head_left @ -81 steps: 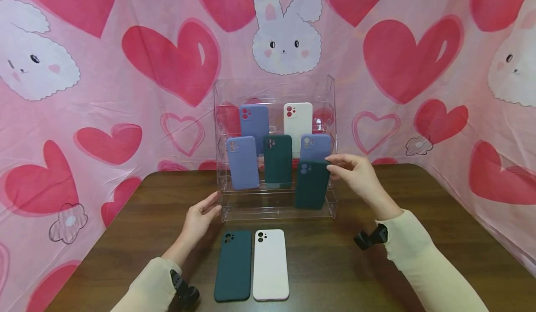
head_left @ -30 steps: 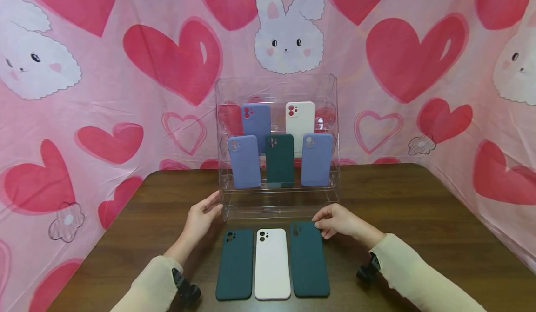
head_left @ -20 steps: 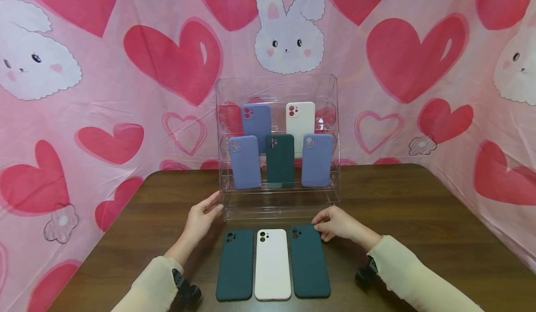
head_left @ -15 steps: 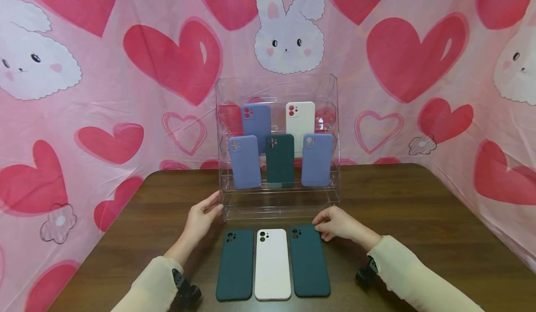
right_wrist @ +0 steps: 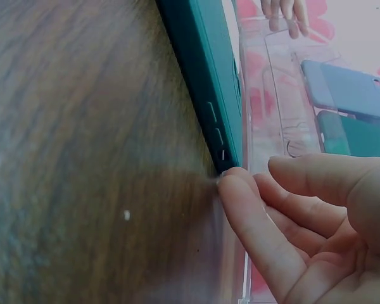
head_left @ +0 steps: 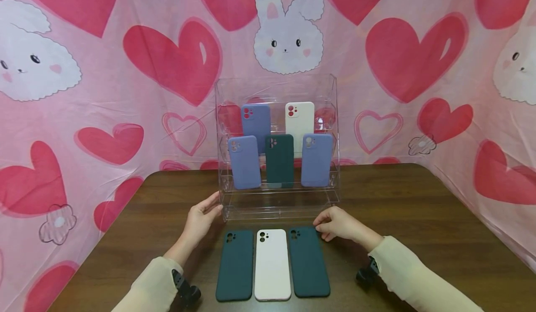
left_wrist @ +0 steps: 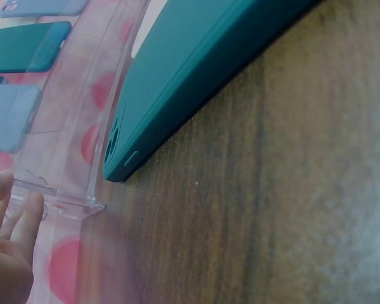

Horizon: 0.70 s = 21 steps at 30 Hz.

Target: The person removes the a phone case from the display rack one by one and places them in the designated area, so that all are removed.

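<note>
Three phone cases lie in a row on the table: a dark green case (head_left: 234,265) at left, a white case (head_left: 272,265) in the middle and another dark green case (head_left: 309,262) at right. My right hand (head_left: 340,222) is at the top right corner of the right green case. In the right wrist view one fingertip (right_wrist: 233,180) touches that corner, with the thumb held away from it. My left hand (head_left: 200,219) rests with extended fingers against the lower left side of a clear acrylic display rack (head_left: 276,213).
In the rack stand a blue case (head_left: 256,123) and a white case (head_left: 299,121) on an upper tier. Below them are two lavender cases (head_left: 244,163) (head_left: 317,161) and a dark green case (head_left: 279,161). A pink heart-print cloth (head_left: 343,70) hangs behind the wooden table (head_left: 402,209).
The right hand has brought a dark green case from the rack's bottom right down beside the white case and eased its pinch. Its top end has shifted slightly. My left hand stays put.
</note>
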Each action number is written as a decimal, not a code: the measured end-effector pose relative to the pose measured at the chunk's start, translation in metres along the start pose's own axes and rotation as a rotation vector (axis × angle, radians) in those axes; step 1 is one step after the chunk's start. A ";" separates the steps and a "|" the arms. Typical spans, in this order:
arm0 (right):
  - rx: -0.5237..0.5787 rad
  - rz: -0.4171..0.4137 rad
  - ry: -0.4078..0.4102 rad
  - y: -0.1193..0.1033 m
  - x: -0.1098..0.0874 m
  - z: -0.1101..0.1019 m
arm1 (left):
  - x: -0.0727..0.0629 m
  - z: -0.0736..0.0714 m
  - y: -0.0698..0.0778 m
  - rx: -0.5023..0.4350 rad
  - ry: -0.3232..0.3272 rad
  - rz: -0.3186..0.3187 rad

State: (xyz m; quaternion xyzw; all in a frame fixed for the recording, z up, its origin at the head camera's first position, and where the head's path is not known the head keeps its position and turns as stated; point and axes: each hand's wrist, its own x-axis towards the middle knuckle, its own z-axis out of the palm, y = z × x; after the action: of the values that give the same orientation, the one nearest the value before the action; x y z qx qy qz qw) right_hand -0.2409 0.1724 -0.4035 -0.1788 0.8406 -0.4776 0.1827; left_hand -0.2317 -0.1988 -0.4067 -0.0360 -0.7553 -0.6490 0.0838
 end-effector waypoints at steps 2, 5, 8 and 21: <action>-0.007 -0.001 0.001 -0.001 -0.001 -0.001 | 0.000 0.000 0.000 -0.002 -0.001 0.001; -0.005 -0.003 0.000 -0.003 -0.002 -0.002 | 0.000 0.000 0.000 -0.001 -0.002 -0.001; -0.010 -0.019 -0.001 -0.005 -0.003 -0.005 | -0.001 0.000 0.001 0.001 -0.005 -0.001; -0.031 -0.139 0.029 -0.034 -0.007 -0.035 | 0.000 0.000 0.000 -0.010 0.002 0.000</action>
State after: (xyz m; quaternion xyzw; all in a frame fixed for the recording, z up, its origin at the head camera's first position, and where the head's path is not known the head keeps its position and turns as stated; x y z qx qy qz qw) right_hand -0.2469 0.1850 -0.3564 -0.2323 0.8360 -0.4787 0.1342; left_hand -0.2321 -0.1991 -0.4069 -0.0356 -0.7521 -0.6527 0.0843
